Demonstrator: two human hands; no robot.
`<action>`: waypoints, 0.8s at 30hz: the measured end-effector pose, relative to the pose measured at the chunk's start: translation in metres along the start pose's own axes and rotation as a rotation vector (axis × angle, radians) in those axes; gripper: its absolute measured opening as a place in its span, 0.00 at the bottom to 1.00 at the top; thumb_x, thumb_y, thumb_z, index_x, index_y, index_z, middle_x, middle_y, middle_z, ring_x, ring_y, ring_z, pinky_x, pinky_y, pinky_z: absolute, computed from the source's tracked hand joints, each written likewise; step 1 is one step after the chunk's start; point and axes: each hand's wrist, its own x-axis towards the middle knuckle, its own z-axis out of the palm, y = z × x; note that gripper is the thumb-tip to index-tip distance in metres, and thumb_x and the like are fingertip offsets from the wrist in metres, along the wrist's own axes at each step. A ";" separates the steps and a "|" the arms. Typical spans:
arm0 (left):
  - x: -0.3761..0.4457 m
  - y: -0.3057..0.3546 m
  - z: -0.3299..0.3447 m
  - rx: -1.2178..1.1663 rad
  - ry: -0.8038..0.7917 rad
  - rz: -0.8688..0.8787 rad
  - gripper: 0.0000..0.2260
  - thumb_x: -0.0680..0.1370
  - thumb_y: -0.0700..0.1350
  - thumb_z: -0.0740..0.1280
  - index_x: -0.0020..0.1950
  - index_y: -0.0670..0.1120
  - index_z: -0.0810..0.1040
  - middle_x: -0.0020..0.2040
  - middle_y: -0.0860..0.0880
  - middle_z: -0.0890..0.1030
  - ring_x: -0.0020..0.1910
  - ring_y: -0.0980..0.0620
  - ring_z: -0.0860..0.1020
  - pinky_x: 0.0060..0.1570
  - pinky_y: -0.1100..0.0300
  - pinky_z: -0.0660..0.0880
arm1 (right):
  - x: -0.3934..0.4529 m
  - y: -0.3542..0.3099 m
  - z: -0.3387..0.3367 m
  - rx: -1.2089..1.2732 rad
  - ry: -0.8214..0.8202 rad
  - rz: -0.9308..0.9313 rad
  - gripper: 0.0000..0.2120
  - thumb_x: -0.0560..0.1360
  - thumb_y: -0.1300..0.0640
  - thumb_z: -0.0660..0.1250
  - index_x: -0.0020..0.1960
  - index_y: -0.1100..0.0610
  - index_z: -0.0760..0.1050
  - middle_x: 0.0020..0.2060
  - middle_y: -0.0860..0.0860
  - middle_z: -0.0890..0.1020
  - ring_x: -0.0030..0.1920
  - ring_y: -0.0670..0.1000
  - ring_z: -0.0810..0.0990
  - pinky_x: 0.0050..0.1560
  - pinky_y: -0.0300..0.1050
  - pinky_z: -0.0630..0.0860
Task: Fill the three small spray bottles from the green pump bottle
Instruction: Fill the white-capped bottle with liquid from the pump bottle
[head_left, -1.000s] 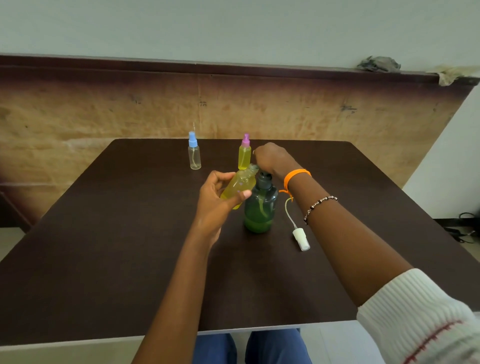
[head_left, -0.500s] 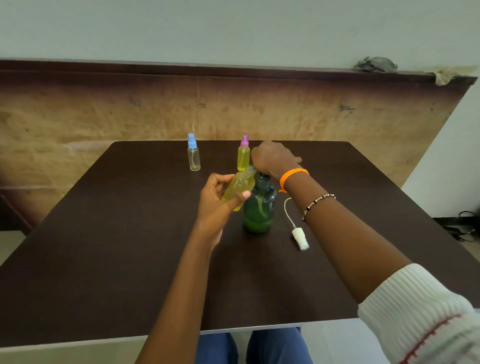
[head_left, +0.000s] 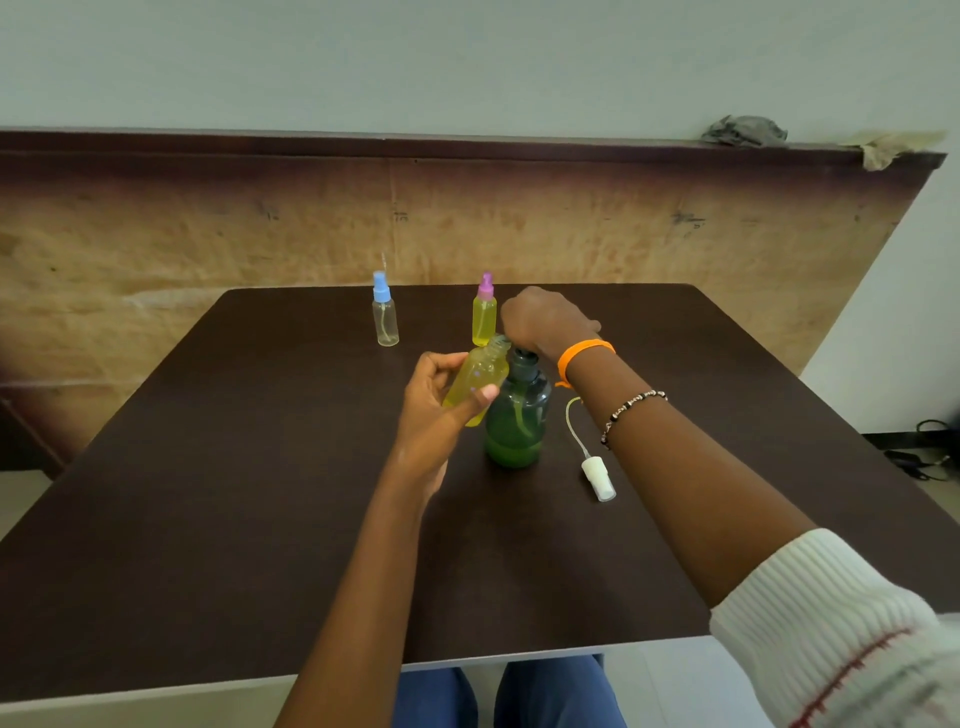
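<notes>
The green pump bottle (head_left: 517, 415) stands mid-table with liquid low in it. My right hand (head_left: 540, 322) lies on top of its pump head, which the hand hides. My left hand (head_left: 434, 410) holds an uncapped small bottle (head_left: 480, 376) full of yellow liquid, tilted with its open neck against the pump. Its white spray cap with a dip tube (head_left: 597, 475) lies on the table to the right. Farther back stand a yellow-filled bottle with a pink cap (head_left: 484, 314) and a clear bottle with a blue cap (head_left: 385, 319).
The dark brown table (head_left: 234, 493) runs up to a wooden wall panel. A grey rag (head_left: 744, 131) sits on the ledge above. Cables (head_left: 922, 449) lie on the floor to the right.
My right hand has shifted a little over the pump head. The left hand keeps the uncapped bottle at the spout. The view has drifted slightly.
</notes>
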 end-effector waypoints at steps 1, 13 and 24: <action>0.000 0.000 0.000 -0.008 -0.002 0.001 0.14 0.71 0.32 0.71 0.51 0.45 0.72 0.51 0.47 0.81 0.49 0.54 0.80 0.47 0.58 0.77 | 0.000 -0.002 0.000 -0.008 -0.005 -0.003 0.20 0.79 0.51 0.48 0.60 0.59 0.73 0.60 0.58 0.75 0.61 0.62 0.71 0.69 0.62 0.55; -0.001 -0.005 -0.001 -0.055 -0.029 0.005 0.15 0.71 0.35 0.71 0.54 0.44 0.71 0.50 0.49 0.82 0.48 0.57 0.81 0.45 0.64 0.76 | 0.004 -0.001 0.004 -0.002 -0.005 0.009 0.20 0.78 0.52 0.50 0.61 0.58 0.73 0.62 0.58 0.74 0.62 0.62 0.71 0.69 0.64 0.55; -0.005 -0.002 0.001 -0.001 0.000 0.029 0.13 0.74 0.34 0.67 0.55 0.45 0.71 0.51 0.48 0.81 0.46 0.59 0.81 0.42 0.67 0.76 | 0.008 0.001 0.003 0.128 -0.030 -0.113 0.14 0.79 0.52 0.50 0.45 0.59 0.68 0.55 0.59 0.77 0.48 0.58 0.70 0.61 0.58 0.67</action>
